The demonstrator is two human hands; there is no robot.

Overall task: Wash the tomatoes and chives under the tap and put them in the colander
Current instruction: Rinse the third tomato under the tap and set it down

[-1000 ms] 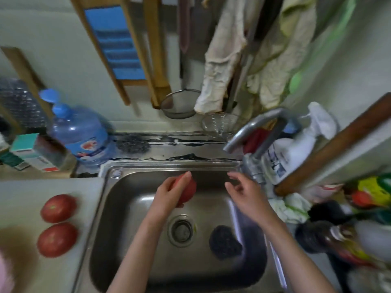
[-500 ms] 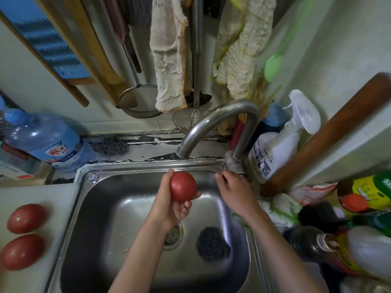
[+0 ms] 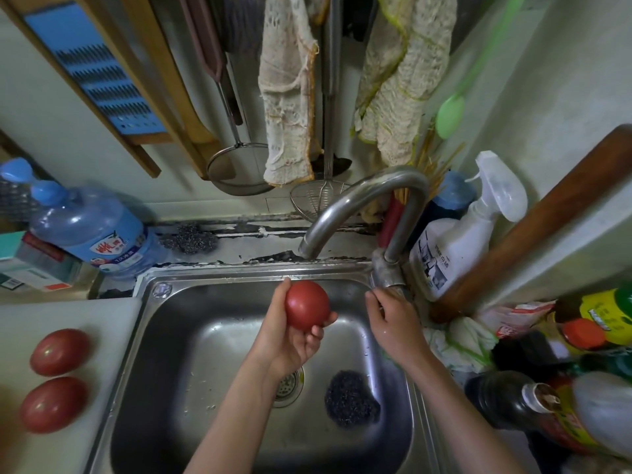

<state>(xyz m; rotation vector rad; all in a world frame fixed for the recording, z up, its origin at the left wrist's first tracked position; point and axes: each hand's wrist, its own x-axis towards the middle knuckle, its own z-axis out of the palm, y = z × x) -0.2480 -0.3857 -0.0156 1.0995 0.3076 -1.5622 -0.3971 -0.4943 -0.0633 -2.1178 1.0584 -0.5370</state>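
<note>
My left hand (image 3: pixel 290 340) holds a red tomato (image 3: pixel 307 305) over the steel sink (image 3: pixel 178 340), just below the curved tap spout (image 3: pixel 355 200). My right hand (image 3: pixel 393 316) reaches to the tap's base (image 3: pixel 388 271), its fingers curled on the handle there. No water stream shows. Two more tomatoes (image 3: pixel 60 352) (image 3: pixel 53 404) lie on the white counter at the left. No chives or colander are in view.
A dark scouring pad (image 3: pixel 350 400) lies in the sink beside the drain (image 3: pixel 289 388). A blue water jug (image 3: pixel 92 230) stands back left. A spray bottle (image 3: pixel 458 234), sauce bottles (image 3: pixel 547 415) and a wooden rolling pin (image 3: pixel 547 213) crowd the right side. Cloths and strainers hang above.
My left hand turned palm up and lifted the tomato closer under the spout. My right hand moved onto the tap base. The view tilted upward.
</note>
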